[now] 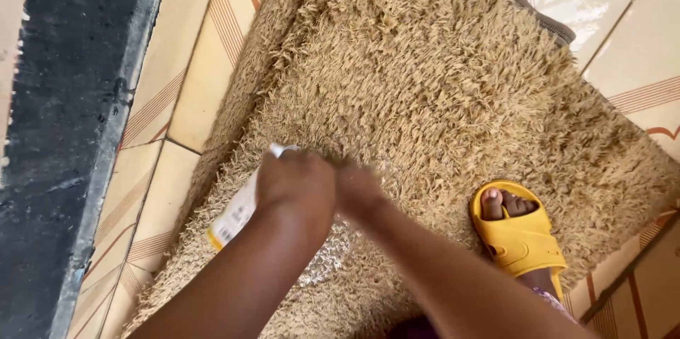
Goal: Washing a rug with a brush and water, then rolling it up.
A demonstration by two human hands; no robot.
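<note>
My left hand grips a white packet with a yellow edge, held over a shaggy tan rug. My right hand is pressed close beside the left one at the packet's top; it is blurred, and I cannot tell whether it grips the packet. A patch of white powder or foam lies on the rug's pile just below my hands. My foot in a yellow slide sandal stands on the rug at the right.
The rug lies on cream floor tiles with orange line patterns. A dark rough ledge or wall base runs along the left side. The rug's far edge is folded up near the top left.
</note>
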